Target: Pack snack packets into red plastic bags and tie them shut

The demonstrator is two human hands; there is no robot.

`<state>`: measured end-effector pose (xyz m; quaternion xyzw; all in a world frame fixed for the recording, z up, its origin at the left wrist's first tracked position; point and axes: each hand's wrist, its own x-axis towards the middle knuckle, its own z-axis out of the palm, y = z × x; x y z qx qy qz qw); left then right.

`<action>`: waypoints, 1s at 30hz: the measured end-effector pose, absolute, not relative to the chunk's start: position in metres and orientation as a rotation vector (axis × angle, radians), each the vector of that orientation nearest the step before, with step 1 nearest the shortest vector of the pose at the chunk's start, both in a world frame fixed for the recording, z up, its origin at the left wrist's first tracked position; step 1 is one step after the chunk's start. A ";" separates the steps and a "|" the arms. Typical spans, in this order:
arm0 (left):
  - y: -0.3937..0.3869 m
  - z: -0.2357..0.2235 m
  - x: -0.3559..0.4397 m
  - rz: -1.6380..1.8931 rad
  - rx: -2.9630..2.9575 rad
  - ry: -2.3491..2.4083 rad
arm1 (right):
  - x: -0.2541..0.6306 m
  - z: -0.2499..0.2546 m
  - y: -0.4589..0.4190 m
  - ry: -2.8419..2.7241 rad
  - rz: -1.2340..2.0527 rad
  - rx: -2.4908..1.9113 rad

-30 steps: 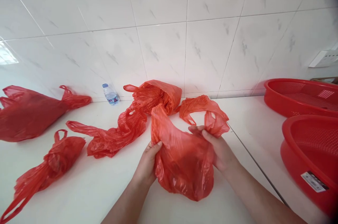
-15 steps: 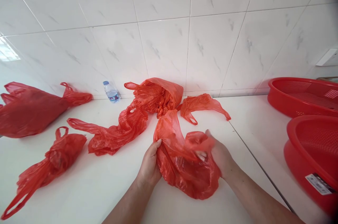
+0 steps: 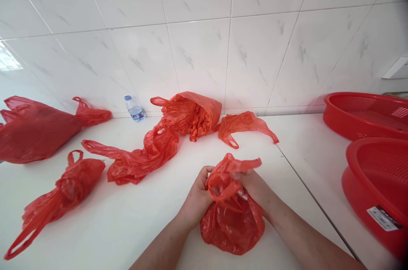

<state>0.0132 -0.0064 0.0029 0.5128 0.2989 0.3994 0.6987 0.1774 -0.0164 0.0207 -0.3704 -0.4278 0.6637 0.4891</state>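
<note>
A thin red plastic bag (image 3: 232,227) is gathered between my two hands, its lower part rounded and its top bunched up with a loop of handle showing. My left hand (image 3: 200,198) grips the bag's left side, with the thumb and fingers closed on the plastic. On the other side my right hand (image 3: 253,189) is closed on the bunched top, its fingers partly covered by the film. Beyond the hands, a bundle of red bags (image 3: 191,115) spills from an open bag against the wall. A loose red bag (image 3: 245,125) lies just right of it.
To the left lie a crumpled red bag (image 3: 143,157), a twisted red bag (image 3: 70,185) and a large filled red bag (image 3: 38,130). A water bottle (image 3: 134,109) stands by the tiled wall. Two red plastic baskets (image 3: 363,189) sit at the right. A seam crosses the white table (image 3: 153,227).
My hands have come closer together, and the bag between them has been drawn in toward me. It was spread wide and is now bunched at the top.
</note>
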 end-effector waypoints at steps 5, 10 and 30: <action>-0.008 -0.005 0.011 1.296 1.907 0.857 | 0.176 0.016 -0.014 -0.920 1.525 -1.074; -0.007 -0.003 0.010 1.276 2.094 0.854 | 0.175 0.018 -0.018 -1.102 1.466 -1.089; 0.003 -0.003 0.008 0.950 0.754 0.551 | 0.184 0.024 -0.020 -1.256 1.523 -0.990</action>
